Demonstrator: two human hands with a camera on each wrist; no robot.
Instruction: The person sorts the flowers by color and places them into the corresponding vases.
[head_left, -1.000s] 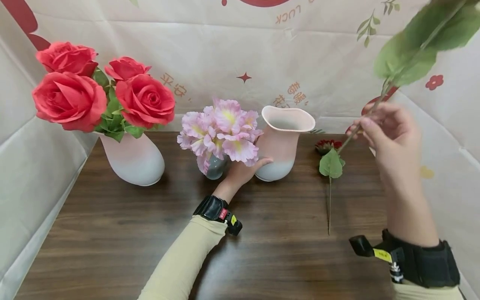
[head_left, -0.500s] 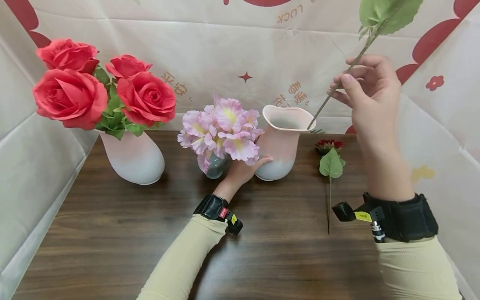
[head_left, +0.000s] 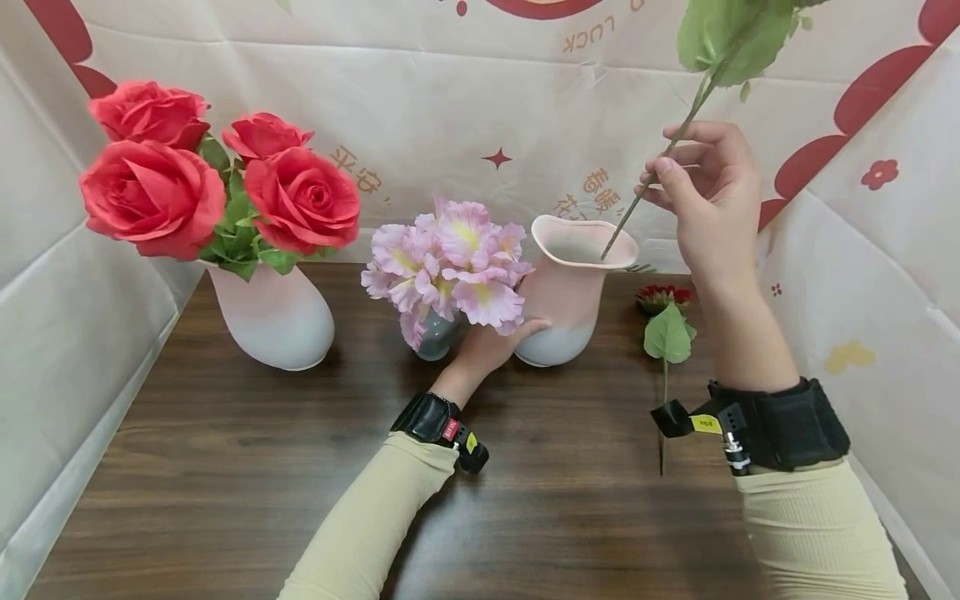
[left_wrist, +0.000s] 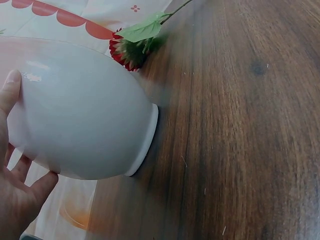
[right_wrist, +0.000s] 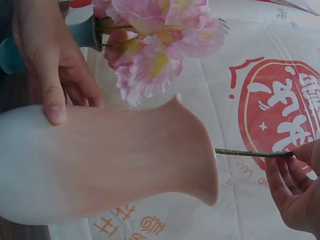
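Observation:
In the head view my left hand (head_left: 486,347) holds the side of a pink-and-white vase (head_left: 566,304) with a wavy rim. The left wrist view has its thumb on one side of the vase (left_wrist: 85,110) and the other fingers at the opposite side. Pinched between thumb and fingers of my right hand (head_left: 716,196) is the stem (head_left: 637,196) of a flower with broad green leaves (head_left: 723,42); its bloom lies outside the picture. The stem slants down, its lower end inside the vase's mouth. In the right wrist view the stem (right_wrist: 240,152) enters past the rim.
Left on the wooden table (head_left: 225,483) stands another vase (head_left: 277,321) with red roses (head_left: 150,196). Pink ruffled flowers (head_left: 450,262) fill a small grey-blue vase (head_left: 437,335) beside my left hand. A dark red flower (head_left: 667,333) lies at right. Printed cloth (head_left: 450,125) walls the table.
My right hand has moved left with the flower stem, bringing the stem's lower end from beside the lying red flower into the vase's mouth. My left hand has stayed on the vase.

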